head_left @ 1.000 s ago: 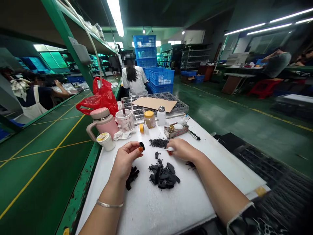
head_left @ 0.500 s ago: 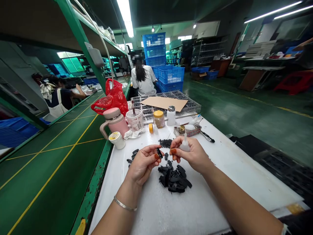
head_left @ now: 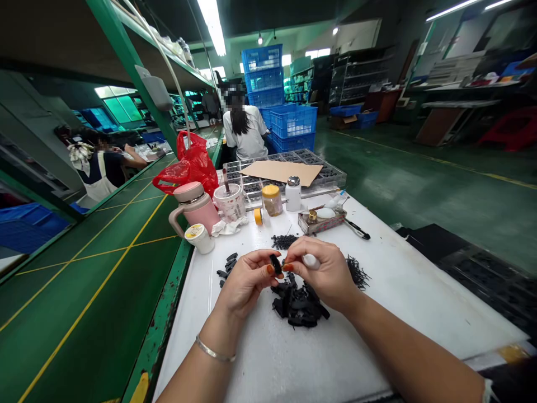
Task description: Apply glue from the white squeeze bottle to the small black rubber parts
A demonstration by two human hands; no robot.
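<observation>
My left hand (head_left: pixel 247 282) is closed, pinching a small black curved plastic piece (head_left: pixel 276 264) between thumb and forefinger. Against that piece, my right hand (head_left: pixel 325 271) brings its closed thumb and forefinger; whatever tiny thing is between those fingertips is too small to tell. A small white squeeze bottle (head_left: pixel 311 261) is tucked in the right hand, its nozzle out of sight. Below both hands lies a pile of black plastic pieces (head_left: pixel 300 305). A heap of tiny black parts (head_left: pixel 284 242) sits just beyond the fingers, and thin black pins (head_left: pixel 357 272) lie right of my right hand.
On the white tabletop (head_left: pixel 268 364) stand a pink mug (head_left: pixel 197 207), a yellow-lidded jar (head_left: pixel 272 200), a white bottle with metal cap (head_left: pixel 293 193) and a small box (head_left: pixel 321 221). More black pieces (head_left: pixel 227 267) lie left. Two people sit further off.
My right hand has moved left, its fingertips now meeting the black piece. The squeeze bottle has tipped, so its upright nozzle no longer shows. My left hand holds nearly still.
</observation>
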